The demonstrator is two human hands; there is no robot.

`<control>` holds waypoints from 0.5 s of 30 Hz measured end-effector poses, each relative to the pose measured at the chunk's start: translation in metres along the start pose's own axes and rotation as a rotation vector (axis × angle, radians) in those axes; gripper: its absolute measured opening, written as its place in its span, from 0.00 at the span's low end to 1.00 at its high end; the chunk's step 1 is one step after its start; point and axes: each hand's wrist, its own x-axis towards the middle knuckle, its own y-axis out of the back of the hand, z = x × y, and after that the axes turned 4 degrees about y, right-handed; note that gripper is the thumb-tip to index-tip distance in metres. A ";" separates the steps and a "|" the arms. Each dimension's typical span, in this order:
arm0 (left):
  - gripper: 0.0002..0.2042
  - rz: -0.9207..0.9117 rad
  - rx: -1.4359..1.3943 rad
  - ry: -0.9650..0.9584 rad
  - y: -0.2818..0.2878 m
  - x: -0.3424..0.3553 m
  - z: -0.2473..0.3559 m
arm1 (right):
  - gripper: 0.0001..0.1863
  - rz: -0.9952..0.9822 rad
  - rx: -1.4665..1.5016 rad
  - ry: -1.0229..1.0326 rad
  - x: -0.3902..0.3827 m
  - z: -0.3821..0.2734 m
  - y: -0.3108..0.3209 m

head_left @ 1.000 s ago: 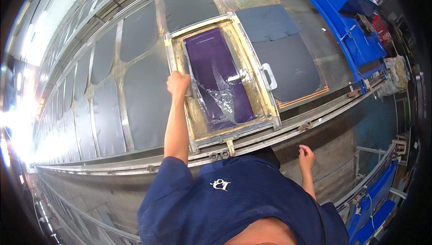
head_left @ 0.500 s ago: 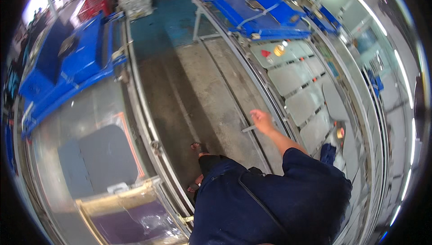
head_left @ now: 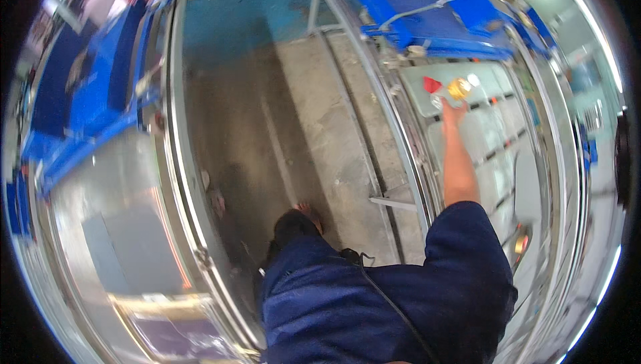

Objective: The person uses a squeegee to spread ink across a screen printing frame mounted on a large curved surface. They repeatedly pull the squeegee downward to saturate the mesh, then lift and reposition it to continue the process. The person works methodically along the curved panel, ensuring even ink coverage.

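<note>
My right hand [head_left: 454, 111] reaches over the grey-topped table on the right, thumb and fingers apart at the near side of a small yellow bottle [head_left: 458, 89] with a white cap. Motion blur hides whether the fingertips touch it. Just left of the bottle lies a small red item [head_left: 431, 85], its kind unclear. A little clear, shiny thing [head_left: 437, 101] sits beside my thumb. My left hand is out of sight.
Metal rails [head_left: 394, 117] edge the right table. A blue cover or tray [head_left: 434, 17] stands beyond the bottle. At left, another metal-railed table holds grey panels [head_left: 153, 244] and a wood-framed screen [head_left: 180, 334]. A concrete aisle [head_left: 240, 117] runs between.
My right hand has swung forward from above the aisle to the yellow bottle. The view has shifted forward and turned a little, and my feet have moved.
</note>
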 end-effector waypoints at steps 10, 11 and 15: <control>0.29 -0.004 0.205 0.249 0.036 -0.074 -0.114 | 0.30 -0.241 0.372 0.509 0.020 -0.093 0.011; 0.28 0.020 -0.045 0.428 0.037 -0.077 -0.109 | 0.28 -0.292 0.413 0.539 0.006 -0.115 0.017; 0.21 0.092 -0.292 0.521 0.047 -0.095 -0.086 | 0.23 -0.594 0.530 0.909 -0.062 -0.215 -0.012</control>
